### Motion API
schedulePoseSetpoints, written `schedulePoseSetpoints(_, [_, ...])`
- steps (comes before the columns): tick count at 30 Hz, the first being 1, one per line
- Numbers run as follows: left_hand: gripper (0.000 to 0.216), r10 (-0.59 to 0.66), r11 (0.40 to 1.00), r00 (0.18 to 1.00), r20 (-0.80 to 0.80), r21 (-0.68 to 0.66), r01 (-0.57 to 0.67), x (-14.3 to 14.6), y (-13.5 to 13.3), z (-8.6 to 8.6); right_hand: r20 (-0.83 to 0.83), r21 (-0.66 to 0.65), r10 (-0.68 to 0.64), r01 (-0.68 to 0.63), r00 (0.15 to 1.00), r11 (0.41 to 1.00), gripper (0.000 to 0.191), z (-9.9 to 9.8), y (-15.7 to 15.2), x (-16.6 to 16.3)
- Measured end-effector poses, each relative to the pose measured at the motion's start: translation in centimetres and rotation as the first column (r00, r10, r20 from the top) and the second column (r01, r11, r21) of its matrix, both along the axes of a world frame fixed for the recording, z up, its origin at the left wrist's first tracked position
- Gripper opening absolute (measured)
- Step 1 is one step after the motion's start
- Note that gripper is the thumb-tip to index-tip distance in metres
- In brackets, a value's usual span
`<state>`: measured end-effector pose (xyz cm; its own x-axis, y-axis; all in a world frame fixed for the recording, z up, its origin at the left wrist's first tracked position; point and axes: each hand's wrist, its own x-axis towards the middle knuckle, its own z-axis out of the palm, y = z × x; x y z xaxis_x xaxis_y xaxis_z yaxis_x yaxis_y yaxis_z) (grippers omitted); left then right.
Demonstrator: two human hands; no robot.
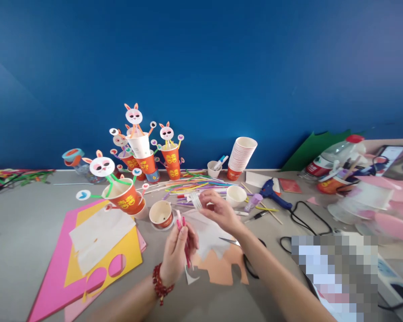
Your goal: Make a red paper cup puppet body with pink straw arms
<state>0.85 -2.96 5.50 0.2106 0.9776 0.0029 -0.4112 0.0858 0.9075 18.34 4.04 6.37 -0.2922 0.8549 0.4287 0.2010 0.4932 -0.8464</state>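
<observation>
My left hand (180, 246), with a red bead bracelet at the wrist, is closed around a few pink-red pipe cleaners (181, 222); a pale tip sticks up among them. Up and to the right, the bent fingers of my right hand (219, 210) pinch a whitish, see-through strip (195, 200), too blurred to name surely. Beneath my hands lie cut sheets of peach paper (218, 269) and white paper (210, 230). Scissors (230, 241) lie partly hidden by my right forearm. A low paper cup (161, 213) stands left of my hands.
Red paper cups with rabbit figures (122, 197) stand at left behind pink and yellow sheets (137, 250). Loose pipe cleaners (195, 184) lie at the back. A cup stack (242, 154), a blue glue gun (275, 194) with black cable, and a large bottle (336, 154) are at right.
</observation>
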Motion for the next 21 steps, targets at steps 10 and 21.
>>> schedulePoseSetpoints(10, [0.026, 0.043, 0.964, 0.977, -0.209, 0.264, 0.015, -1.5, 0.6, 2.1, -0.420, -0.227, 0.121, -0.233, 0.899, 0.945, 0.018, -0.5, -7.6, 1.6])
schedulePoseSetpoints(21, [0.036, -0.302, 0.891, 0.859, -0.413, 0.197, 0.409, -2.5, 0.4, 3.8, -0.353, -0.193, 0.167, -0.246, 0.921, 0.950, 0.023, -1.2, -8.2, 1.3])
